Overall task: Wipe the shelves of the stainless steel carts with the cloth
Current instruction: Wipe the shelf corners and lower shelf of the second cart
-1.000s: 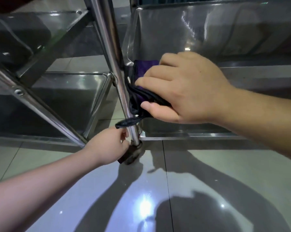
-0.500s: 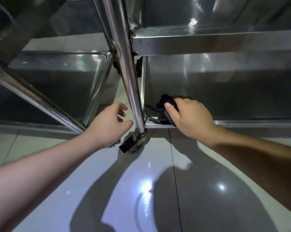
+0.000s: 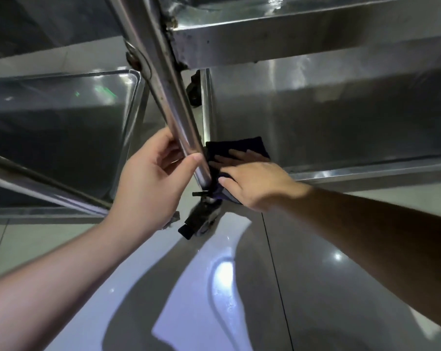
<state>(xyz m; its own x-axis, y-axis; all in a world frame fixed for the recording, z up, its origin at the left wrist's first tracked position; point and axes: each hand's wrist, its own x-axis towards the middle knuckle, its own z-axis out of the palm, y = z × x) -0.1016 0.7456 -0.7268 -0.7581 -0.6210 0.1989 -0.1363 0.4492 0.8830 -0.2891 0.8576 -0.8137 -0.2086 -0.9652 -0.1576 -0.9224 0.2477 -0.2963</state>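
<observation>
A dark purple cloth (image 3: pixel 235 147) lies flat in the near left corner of the right cart's bottom shelf (image 3: pixel 341 138). My right hand (image 3: pixel 254 181) presses on it with straight fingers spread. My left hand (image 3: pixel 151 181) curls round the cart's upright steel post (image 3: pixel 168 92) just above its foot. The shelf above (image 3: pixel 290 39) hangs over the bottom one.
A second steel cart's bottom shelf (image 3: pixel 62 127) stands to the left, with a slanted bar (image 3: pixel 37 181) crossing in front of it. A black caster wheel (image 3: pixel 201 221) sits under the post on the glossy tiled floor (image 3: pixel 214 287).
My right hand has gone from the middle shelf down to the bottom shelf and flattened out the bunched cloth. My left hand rose from near the caster and took hold of the post.
</observation>
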